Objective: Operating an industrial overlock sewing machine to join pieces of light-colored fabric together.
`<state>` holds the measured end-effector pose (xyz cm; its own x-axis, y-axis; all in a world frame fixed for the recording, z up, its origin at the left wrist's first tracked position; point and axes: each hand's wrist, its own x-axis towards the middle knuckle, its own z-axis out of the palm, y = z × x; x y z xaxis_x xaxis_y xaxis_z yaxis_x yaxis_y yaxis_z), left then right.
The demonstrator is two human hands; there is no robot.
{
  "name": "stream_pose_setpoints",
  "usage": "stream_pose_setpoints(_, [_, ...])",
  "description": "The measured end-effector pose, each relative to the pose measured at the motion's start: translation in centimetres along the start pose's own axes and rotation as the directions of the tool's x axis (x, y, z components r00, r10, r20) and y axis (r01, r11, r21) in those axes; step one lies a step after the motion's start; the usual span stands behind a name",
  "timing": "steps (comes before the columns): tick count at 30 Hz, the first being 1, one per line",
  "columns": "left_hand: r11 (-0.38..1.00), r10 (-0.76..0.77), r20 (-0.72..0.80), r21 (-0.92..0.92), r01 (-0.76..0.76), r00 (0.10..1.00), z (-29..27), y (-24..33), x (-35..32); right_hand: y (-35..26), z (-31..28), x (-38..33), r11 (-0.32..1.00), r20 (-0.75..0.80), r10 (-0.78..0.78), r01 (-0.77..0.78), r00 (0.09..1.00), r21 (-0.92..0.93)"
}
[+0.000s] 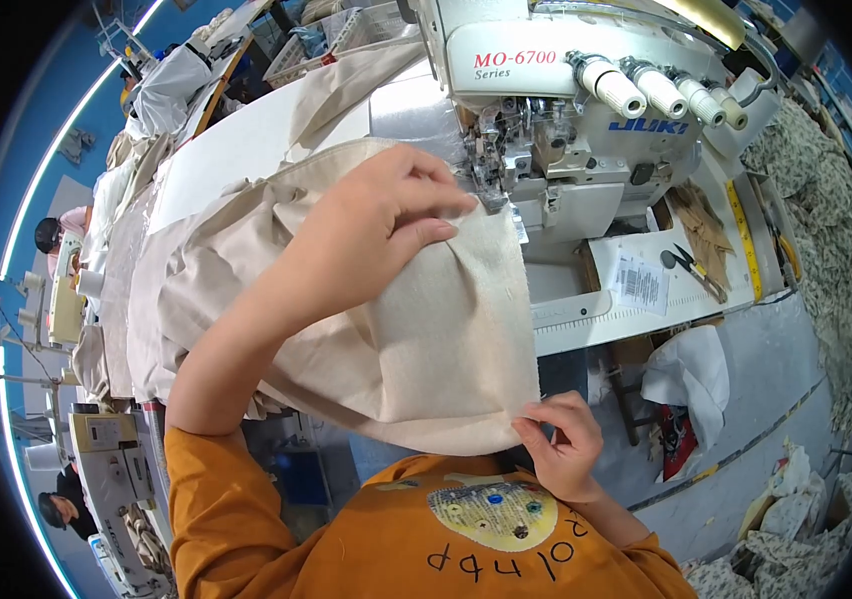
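Left hand pinches beige cloth beside the sewing machine, right hand its near corner, apparently keeping the edge straight.

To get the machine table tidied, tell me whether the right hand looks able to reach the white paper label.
Probably yes: the right hand pinches the beige cloth, so must first let go, but the white paper label lies uncovered on the machine table, with nothing visibly blocking the way.
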<state>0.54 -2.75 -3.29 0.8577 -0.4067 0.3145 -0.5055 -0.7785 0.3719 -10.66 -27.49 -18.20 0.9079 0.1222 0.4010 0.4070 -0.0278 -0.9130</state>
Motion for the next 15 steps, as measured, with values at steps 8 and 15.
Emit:
stream_pose_setpoints(8, [0.966, 0.118, -0.133, 0.246, -0.083, 0.984, -0.8, 0.2, -2.5, 0.0, -0.4, 0.2, 0.989, 0.040, -0.087, 0.091, 0.995, -0.116])
stream_pose_setpoints(15, [0.913, 0.143, -0.082, 0.396, -0.099, 0.986, -1.5, 1.8, -4.5, -0.4, -0.4, -0.1, 0.990, 0.037, -0.054, 0.059, 0.998, -0.131])
